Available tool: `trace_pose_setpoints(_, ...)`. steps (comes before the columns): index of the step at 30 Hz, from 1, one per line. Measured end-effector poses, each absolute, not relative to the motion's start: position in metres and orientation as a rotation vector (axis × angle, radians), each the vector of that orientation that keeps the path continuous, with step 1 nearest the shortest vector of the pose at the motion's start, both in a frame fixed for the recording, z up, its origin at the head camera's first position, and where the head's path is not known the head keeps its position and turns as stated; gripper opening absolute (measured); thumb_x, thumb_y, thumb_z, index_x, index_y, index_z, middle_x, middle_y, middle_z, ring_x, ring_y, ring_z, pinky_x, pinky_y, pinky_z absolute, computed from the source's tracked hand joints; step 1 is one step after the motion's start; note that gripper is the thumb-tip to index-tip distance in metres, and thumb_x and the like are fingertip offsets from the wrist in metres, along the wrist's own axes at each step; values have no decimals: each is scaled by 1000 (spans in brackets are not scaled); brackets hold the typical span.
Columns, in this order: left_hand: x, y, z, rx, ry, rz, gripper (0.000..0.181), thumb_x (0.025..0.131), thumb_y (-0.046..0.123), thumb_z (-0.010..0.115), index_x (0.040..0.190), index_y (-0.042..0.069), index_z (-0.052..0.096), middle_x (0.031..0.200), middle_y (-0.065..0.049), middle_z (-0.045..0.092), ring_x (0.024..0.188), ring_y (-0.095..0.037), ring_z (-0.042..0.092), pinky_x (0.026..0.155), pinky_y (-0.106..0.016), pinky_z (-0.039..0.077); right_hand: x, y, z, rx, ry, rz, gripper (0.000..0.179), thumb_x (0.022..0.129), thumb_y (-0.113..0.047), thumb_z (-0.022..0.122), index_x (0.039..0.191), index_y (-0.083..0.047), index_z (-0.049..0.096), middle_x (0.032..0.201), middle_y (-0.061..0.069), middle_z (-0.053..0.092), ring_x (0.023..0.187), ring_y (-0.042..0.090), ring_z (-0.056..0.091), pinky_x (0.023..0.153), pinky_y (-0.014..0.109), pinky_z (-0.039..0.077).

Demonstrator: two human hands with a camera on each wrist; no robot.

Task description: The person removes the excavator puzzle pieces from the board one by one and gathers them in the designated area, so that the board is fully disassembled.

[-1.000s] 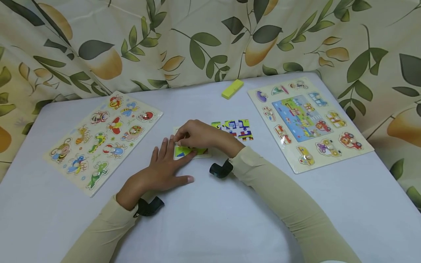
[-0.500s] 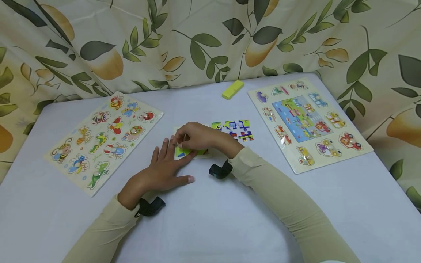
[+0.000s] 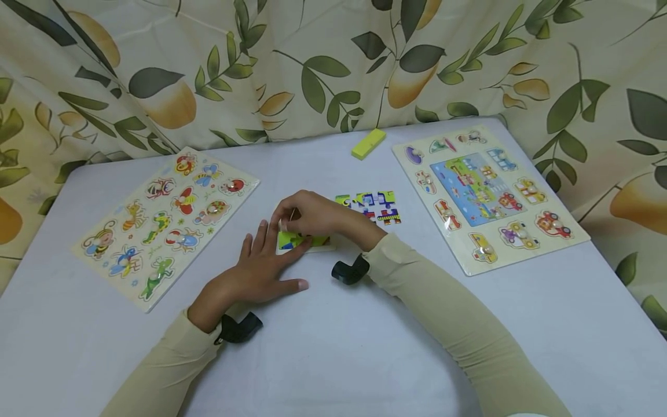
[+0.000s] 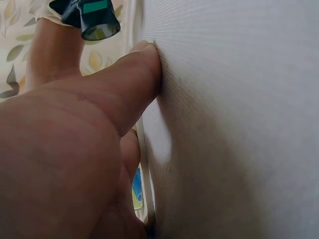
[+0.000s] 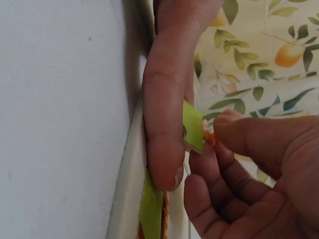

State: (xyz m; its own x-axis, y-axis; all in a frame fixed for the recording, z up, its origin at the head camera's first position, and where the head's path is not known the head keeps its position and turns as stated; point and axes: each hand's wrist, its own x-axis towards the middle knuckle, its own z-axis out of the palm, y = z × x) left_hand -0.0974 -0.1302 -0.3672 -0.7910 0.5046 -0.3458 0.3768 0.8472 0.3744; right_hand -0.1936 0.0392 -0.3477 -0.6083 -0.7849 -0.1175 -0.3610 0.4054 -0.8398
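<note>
My left hand point(image 3: 255, 272) lies with its fingers spread and straight, its index finger along the lower edge of a small jigsaw tray point(image 3: 324, 249) in the middle of the table. In the right wrist view that left index finger lies along the pale edge of the tray. Over the tray, my right hand point(image 3: 315, 213) pinches a green jigsaw piece point(image 5: 193, 124) with an orange tab between thumb and fingers. The piece stands tilted on edge. Other green pieces point(image 5: 152, 206) lie in the tray. From the head view, the right hand covers much of the tray.
Several loose jigsaw pieces point(image 3: 387, 200) lie just right of the tray. Towards the back is a yellow block point(image 3: 368, 143). An insect knob-puzzle board point(image 3: 169, 223) lies at the left, a vehicle knob-puzzle board point(image 3: 471, 255) at the right. A patterned curtain point(image 3: 333, 63) hangs behind the table.
Between the frames my right hand's fingers shift slightly at the left part of the tray. The left hand stays in place, and the loose pieces have not moved.
</note>
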Motion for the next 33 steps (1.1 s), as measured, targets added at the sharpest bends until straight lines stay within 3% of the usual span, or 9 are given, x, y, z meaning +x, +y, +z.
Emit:
trace_pose_setpoints(8,-97,-131,-369,655,2581,414,76,91,59,58,155,31,26,154,-20,-28,138,-45,-26,104,-68,-9,-192,36,-353,-939,2139,-1141,20,91,5,61,109,-2,69,92,6,64,88,17,58,80,25,48)
trace_pose_setpoints(18,-95,-131,-367,663,2594,419,74,91,57,59,154,28,30,157,-20,-21,139,-45,-25,105,-68,-9,-191,35,-351,-964,2146,-1035,14,93,0,63,101,-6,73,92,0,68,85,15,58,80,23,48)
trace_pose_setpoints(33,-95,-130,-365,652,2596,407,75,91,58,58,154,32,28,156,-22,-23,140,-44,-24,105,-67,-8,-194,42,-347,-1012,2203,-1032,18,93,-1,63,107,-4,73,95,-1,69,86,14,57,80,24,46)
